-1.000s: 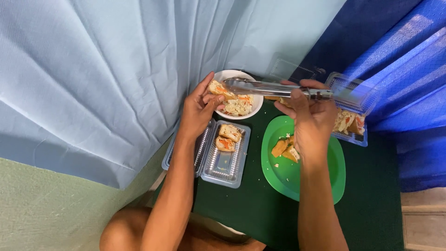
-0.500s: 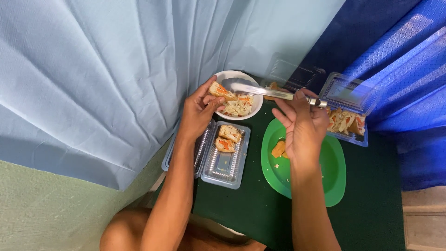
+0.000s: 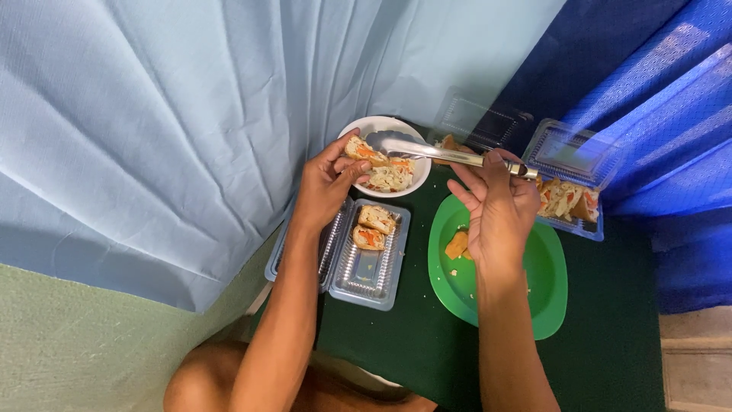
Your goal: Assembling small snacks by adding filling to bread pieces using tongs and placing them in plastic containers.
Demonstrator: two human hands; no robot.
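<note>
My left hand (image 3: 324, 183) pinches a sandwich piece (image 3: 358, 149) at the left rim of a white bowl (image 3: 412, 130) filled with more pieces. My right hand (image 3: 496, 206) grips metal tongs (image 3: 435, 151) whose tips reach over the bowl beside that piece. Just below the bowl, a small clear plastic tray (image 3: 366, 267) holds two sandwich pieces (image 3: 370, 227). A green plate (image 3: 549, 267) with a few crumbs and an orange bit lies under my right hand.
A clear hinged container (image 3: 572, 206) with more sandwich pieces sits at the right, and another clear box (image 3: 480, 122) stands behind the bowl. Everything rests on a dark green cloth (image 3: 610, 351). Light blue and dark blue curtains hang around it.
My right hand has drawn back toward me and swung the tongs left, their tips now over the bowl. My left hand has stayed on the sandwich piece at the bowl's rim.
</note>
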